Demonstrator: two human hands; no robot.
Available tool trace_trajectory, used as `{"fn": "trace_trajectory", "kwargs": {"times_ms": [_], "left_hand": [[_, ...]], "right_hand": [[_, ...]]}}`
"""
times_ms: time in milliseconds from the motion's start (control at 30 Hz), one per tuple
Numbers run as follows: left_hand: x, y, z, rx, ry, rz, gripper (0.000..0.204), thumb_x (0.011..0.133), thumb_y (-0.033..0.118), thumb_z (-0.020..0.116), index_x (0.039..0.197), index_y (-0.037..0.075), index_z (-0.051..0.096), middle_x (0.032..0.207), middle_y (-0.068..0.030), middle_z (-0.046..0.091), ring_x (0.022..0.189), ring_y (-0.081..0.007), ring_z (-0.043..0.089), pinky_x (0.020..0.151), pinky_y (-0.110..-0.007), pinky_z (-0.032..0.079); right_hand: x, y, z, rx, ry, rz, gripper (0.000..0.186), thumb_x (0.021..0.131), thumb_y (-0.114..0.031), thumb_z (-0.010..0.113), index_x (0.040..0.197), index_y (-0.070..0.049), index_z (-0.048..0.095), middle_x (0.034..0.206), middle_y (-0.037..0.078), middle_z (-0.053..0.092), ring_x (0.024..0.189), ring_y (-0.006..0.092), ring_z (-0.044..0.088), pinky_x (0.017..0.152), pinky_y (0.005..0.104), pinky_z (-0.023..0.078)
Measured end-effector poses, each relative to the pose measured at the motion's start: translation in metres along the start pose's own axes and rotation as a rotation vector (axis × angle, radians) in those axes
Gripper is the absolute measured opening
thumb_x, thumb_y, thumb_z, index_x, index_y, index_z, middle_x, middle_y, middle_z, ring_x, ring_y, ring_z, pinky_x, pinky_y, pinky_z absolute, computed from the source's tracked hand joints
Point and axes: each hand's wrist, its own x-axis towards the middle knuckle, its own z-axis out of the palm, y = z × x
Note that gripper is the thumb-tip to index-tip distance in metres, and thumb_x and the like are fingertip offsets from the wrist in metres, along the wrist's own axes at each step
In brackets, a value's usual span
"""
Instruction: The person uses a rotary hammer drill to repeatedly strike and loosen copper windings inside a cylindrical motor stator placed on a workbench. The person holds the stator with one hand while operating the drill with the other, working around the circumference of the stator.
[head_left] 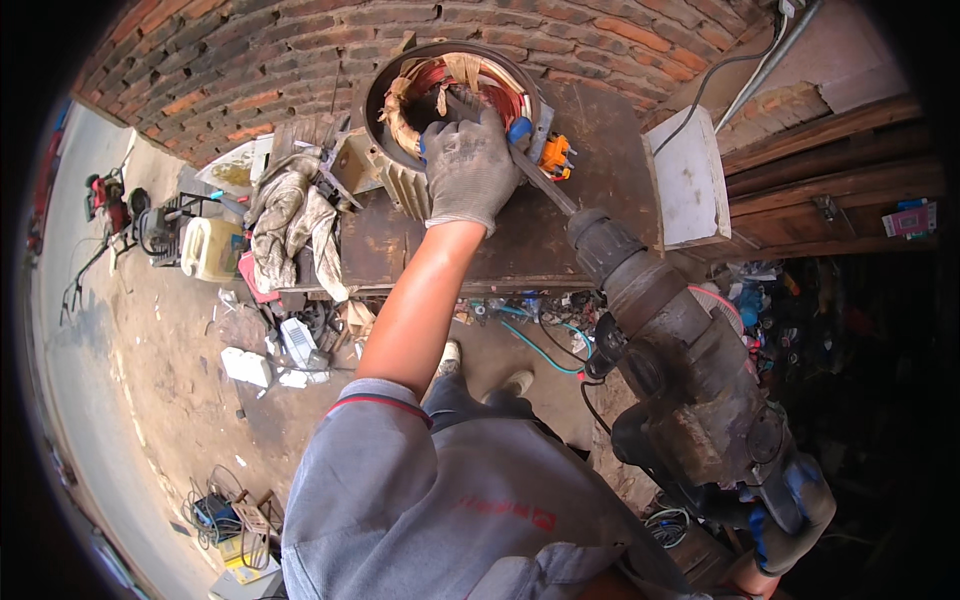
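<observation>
A motor stator [535,88] with a finned metal housing lies on the bench, its round opening showing red and tan windings. My left hand [470,168], in a grey glove with blue fingertips, is closed around the chisel bit [545,184] at the stator's mouth. The bit's far end is partly hidden by the hand. From there the bit runs back into a large, grimy demolition hammer [690,360] slanting down to the right. My gloved right hand [800,515] grips its rear handle, low at the right; some of those fingers are in shadow.
On the dark bench [590,240] are an orange clip-like part [557,157] and a dirty rag [290,215]. A white board [690,180] stands at its right, a brick wall [330,60] behind. Left lies a yellowish jerrycan [210,250]. Cables and scrap litter the ground below.
</observation>
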Motion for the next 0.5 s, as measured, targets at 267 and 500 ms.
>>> {"fn": "trace_trajectory", "kwargs": {"times_ms": [267, 500], "left_hand": [[0.002, 0.001, 0.000, 0.008, 0.015, 0.000, 0.035, 0.096, 0.041, 0.064, 0.098, 0.006, 0.070, 0.079, -0.0194, 0.073, 0.083, -0.0395, 0.072, 0.089, -0.051, 0.050], [-0.005, -0.003, -0.001, 0.017, 0.065, 0.045, 0.034, 0.097, 0.040, 0.064, 0.099, 0.006, 0.070, 0.077, -0.0192, 0.073, 0.081, -0.0398, 0.072, 0.087, -0.051, 0.050]], "right_hand": [[0.012, -0.005, 0.014, 0.038, 0.005, -0.081, 0.056, 0.070, 0.003, 0.059, 0.124, -0.006, 0.067, 0.101, 0.016, 0.066, 0.076, 0.0202, 0.066, 0.064, 0.0318, 0.054], [0.005, -0.002, 0.014, 0.028, -0.010, 0.094, 0.055, 0.064, 0.005, 0.057, 0.118, -0.005, 0.067, 0.103, 0.017, 0.067, 0.079, 0.0225, 0.068, 0.067, 0.0329, 0.056]]}}
